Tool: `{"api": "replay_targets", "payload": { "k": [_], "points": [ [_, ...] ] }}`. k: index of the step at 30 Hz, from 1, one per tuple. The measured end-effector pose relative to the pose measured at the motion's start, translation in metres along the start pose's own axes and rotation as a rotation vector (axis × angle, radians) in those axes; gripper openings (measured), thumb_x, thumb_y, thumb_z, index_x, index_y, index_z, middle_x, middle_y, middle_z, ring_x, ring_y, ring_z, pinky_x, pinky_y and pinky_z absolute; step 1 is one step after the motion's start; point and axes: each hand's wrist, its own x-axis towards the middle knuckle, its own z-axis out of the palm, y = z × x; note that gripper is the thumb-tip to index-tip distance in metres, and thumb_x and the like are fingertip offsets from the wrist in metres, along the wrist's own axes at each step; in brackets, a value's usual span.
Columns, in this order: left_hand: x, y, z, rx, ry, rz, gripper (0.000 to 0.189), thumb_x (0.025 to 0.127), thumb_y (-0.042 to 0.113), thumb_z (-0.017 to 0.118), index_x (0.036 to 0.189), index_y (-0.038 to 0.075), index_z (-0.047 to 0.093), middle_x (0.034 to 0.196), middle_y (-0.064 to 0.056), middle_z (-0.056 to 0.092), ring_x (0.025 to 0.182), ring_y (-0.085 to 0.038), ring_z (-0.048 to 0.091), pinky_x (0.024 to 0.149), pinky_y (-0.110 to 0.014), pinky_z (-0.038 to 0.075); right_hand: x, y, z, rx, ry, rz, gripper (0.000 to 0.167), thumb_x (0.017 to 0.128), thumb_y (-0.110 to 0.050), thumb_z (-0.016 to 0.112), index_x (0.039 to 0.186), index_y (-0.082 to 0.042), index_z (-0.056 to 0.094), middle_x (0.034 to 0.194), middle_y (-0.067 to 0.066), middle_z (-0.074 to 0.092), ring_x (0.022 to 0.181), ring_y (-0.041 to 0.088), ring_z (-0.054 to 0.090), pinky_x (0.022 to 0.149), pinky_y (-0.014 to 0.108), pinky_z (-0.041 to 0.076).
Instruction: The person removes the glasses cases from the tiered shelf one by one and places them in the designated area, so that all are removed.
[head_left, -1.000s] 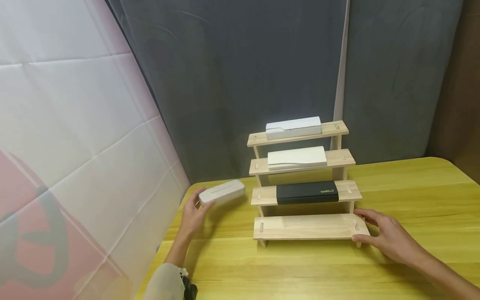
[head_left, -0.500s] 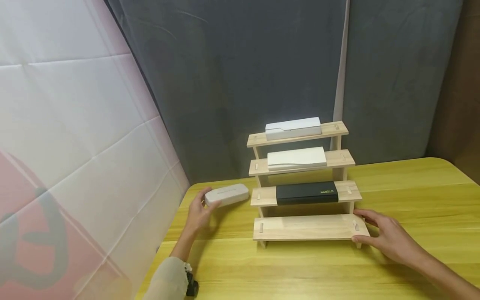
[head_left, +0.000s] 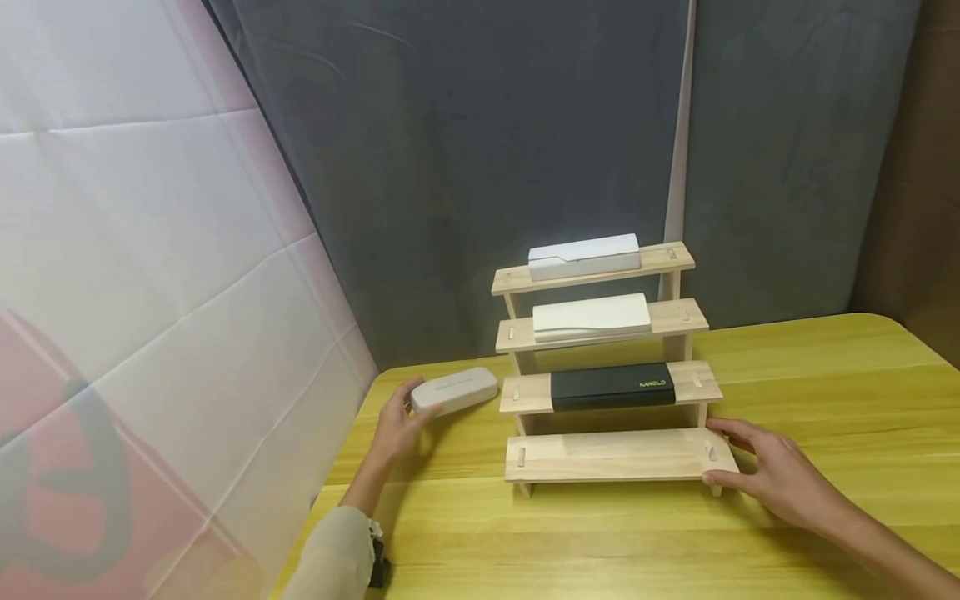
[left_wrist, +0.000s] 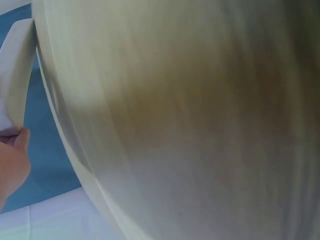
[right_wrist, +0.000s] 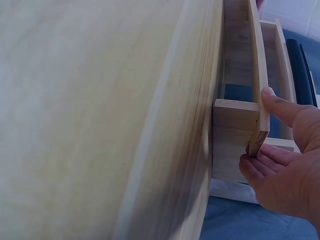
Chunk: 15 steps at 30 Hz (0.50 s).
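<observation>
In the head view my left hand holds one end of a white glasses case between thumb and fingers, close to the table left of a wooden stepped stand. Whether the case touches the table I cannot tell. The left wrist view shows part of that hand and the case at its left edge. My right hand grips the right end of the stand's lowest shelf. Its thumb lies on the board and its fingers reach under, as the right wrist view of the hand shows.
On the stand's upper steps lie a white case, a cream-white case and a black case with yellow lettering. A grey curtain hangs behind the yellow wooden table. A white cloth wall borders the left.
My left hand has brought the white glasses case a little rightward and down, mostly in the earlier half second. The right hand stays on the shelf's end.
</observation>
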Motion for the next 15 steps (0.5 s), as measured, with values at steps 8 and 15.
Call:
{"api": "replay_targets", "payload": {
  "k": [8, 15],
  "points": [
    [0.007, -0.007, -0.007, 0.166, -0.08, -0.072, 0.068, 0.096, 0.005, 0.079, 0.151, -0.014, 0.045, 0.149, -0.035, 0.053, 0.142, -0.047, 0.049, 0.122, -0.055, 0.036, 0.0, 0.001, 0.0, 0.002, 0.003, -0.007, 0.073, 0.082, -0.021, 0.094, 0.138, 0.011, 0.06, 0.136, 0.035, 0.063, 0.118, 0.057, 0.064, 0.095, 0.067, 0.052],
    [0.011, -0.014, -0.012, 0.33, -0.123, -0.093, 0.067, 0.095, 0.008, 0.08, 0.148, -0.017, 0.047, 0.143, -0.038, 0.056, 0.137, -0.051, 0.051, 0.119, -0.06, 0.037, 0.0, 0.0, 0.0, 0.0, -0.001, -0.008, 0.072, 0.082, -0.022, 0.094, 0.137, 0.011, 0.061, 0.135, 0.034, 0.064, 0.118, 0.056, 0.065, 0.095, 0.066, 0.052]
  ]
}}
